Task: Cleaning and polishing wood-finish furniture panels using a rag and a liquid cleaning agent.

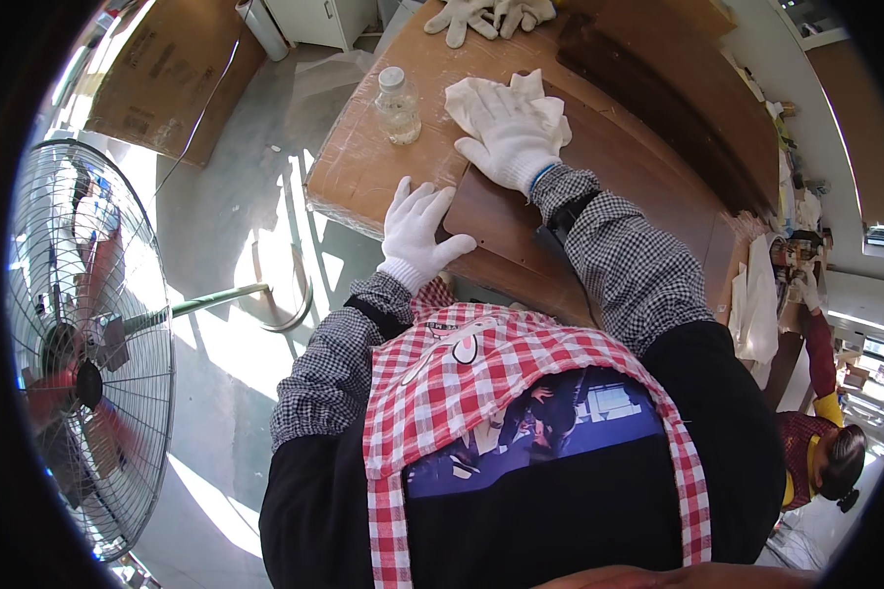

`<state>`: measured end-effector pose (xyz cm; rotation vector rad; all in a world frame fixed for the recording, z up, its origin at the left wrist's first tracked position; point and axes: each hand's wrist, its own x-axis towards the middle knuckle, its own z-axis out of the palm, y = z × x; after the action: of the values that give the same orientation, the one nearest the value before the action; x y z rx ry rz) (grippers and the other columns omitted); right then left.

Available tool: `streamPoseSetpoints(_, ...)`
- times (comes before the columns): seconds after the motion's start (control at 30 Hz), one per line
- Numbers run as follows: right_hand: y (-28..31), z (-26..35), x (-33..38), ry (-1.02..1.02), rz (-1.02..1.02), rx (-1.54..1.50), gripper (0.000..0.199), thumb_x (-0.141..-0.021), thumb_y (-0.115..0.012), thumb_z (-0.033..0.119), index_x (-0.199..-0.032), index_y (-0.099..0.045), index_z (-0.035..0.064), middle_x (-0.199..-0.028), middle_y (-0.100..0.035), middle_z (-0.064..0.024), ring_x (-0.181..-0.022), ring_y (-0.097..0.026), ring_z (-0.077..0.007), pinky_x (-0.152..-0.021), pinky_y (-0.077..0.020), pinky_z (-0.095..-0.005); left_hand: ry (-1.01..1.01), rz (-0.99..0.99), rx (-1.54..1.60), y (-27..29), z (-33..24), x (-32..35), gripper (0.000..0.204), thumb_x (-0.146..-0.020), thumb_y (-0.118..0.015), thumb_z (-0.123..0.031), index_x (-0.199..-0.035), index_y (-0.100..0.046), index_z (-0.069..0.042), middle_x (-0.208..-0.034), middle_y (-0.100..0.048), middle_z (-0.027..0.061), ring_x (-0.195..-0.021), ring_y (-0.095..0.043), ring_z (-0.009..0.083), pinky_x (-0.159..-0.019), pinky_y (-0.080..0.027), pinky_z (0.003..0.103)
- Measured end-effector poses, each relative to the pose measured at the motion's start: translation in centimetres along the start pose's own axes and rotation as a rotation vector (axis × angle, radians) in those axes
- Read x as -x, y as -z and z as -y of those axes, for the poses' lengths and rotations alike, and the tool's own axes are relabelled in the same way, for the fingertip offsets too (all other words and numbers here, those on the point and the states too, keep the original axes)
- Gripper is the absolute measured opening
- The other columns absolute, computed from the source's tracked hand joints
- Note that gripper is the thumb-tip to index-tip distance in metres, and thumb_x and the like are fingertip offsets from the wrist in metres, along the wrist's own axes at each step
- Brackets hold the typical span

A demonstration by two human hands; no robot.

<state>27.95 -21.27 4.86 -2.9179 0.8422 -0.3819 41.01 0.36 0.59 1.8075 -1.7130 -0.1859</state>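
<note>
A dark brown wooden panel (614,187) lies on the workbench in front of me. My right hand (512,143), in a white knit glove, holds a bunched white cloth (539,104) under its palm and fingers, pressed down at the panel's far left part. My left hand (420,232), gloved the same way, rests open with fingers spread at the panel's near left corner; nothing is in it. Left of the cloth stands a clear bottle (398,116) with a white cap and some clear liquid inside.
Another dark brown curved wooden piece (678,93) lies beyond the panel. Spare gloves (481,18) lie at the bench's far edge. A large caged fan (88,353) stands on the left near a cardboard box (167,74). A person (823,452) works at the right.
</note>
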Motion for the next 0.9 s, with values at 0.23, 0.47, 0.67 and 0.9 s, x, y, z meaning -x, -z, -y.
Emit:
streamPoseSetpoints(0.23, 4.0, -0.6, 18.2, 0.184, 0.150, -0.105, 0.072, -0.091, -0.077, 0.038, -0.155, -0.059, 0.0119, -0.164, -0.053, -0.0189, -0.152, -0.048, -0.0407, -0.127, -0.0354, -0.0559, -0.086, 0.075, 0.069, 1.4, 2.4, 0.5, 0.083, -0.080, -0.086, -0.053, -0.142, -0.064, -0.003, -0.136, -0.070, 0.0240, -0.137, -0.060, 0.0431, -0.131, -0.032, 0.062)
streamPoseSetpoints(0.47, 6.9, -16.5, 29.5, -0.852, 0.021, 0.057, 0.063, -0.113, -0.044, 0.029, -0.174, -0.035, 0.0155, -0.181, -0.030, -0.0076, -0.167, -0.026, -0.0295, -0.137, -0.0161, -0.0403, 0.360, -0.183, 0.522, 3.3, 6.7, -1.6, 0.118, -0.080, -0.094, -0.046, -0.168, -0.033, 0.004, -0.168, -0.045, 0.0293, -0.160, -0.038, 0.0421, -0.131, -0.034, 0.050)
streamPoseSetpoints(0.67, 3.0, -11.5, 15.4, -0.484, -0.167, 0.158, 0.057, -0.105, -0.059, 0.040, -0.154, -0.058, 0.0103, -0.161, -0.055, -0.0159, -0.149, -0.049, -0.0360, -0.124, -0.0394, -0.0482, 0.432, -0.238, 0.536, 4.1, 6.4, -7.0, 0.124, -0.082, -0.093, -0.038, -0.173, -0.020, 0.003, -0.173, -0.038, 0.0274, -0.161, -0.038, 0.0380, -0.130, -0.035, 0.045)
streamPoseSetpoints(0.9, 3.0, 4.9, 14.3, 0.243, -0.053, -0.371, 0.049, -0.090, -0.080, 0.029, -0.136, -0.067, 0.0168, -0.139, -0.064, -0.0075, -0.136, -0.057, -0.0291, -0.111, -0.0478, -0.0483, 0.442, -0.307, 0.669, 2.0, 6.2, -10.3, 0.123, -0.083, -0.094, -0.027, -0.175, -0.017, -0.001, -0.173, -0.040, 0.0234, -0.156, -0.044, 0.0333, -0.127, -0.040, 0.040)
